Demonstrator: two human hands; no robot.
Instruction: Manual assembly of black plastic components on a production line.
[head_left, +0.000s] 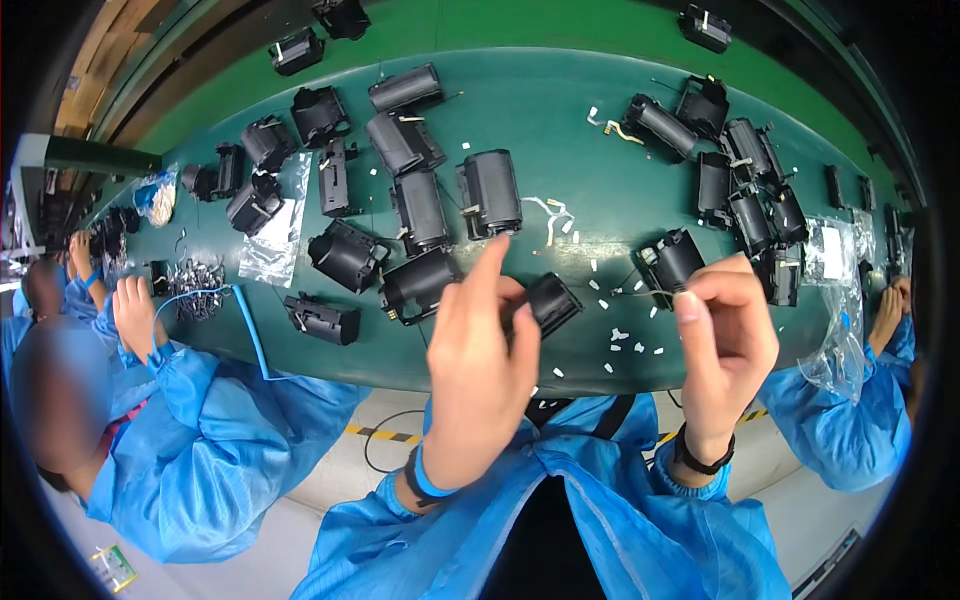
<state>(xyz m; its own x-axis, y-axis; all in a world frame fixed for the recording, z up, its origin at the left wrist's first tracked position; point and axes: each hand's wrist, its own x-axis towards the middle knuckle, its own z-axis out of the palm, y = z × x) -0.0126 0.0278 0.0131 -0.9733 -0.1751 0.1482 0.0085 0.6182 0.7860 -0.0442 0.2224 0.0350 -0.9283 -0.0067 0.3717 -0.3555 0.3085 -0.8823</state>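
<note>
Black cylindrical plastic housing [552, 302] sits in the left hand [480, 345], raised just above the near edge of the green desk [560, 130]; the fingers wrap round its near end and the forefinger sticks up straight. Right of the housing, the right hand [725, 335] is pinched on a thin wire-like strip [640, 292] that runs from its fingertips toward the housing; whether the strip reaches the housing cannot be told. Beyond the housing, many more black housings [420, 205] lie scattered over the desk, with another cluster [745, 175] further right of it. Small white scraps [625, 340] dot the desk just right of the held housing, and a clear plastic bag [272, 235] lies well to its left. Left of the housing, a co-worker in a blue smock [200, 440] rests a hand [135, 310] at the desk edge beside a blue cord [250, 330]. Another blue sleeve [835, 420] shows at the right.
</note>
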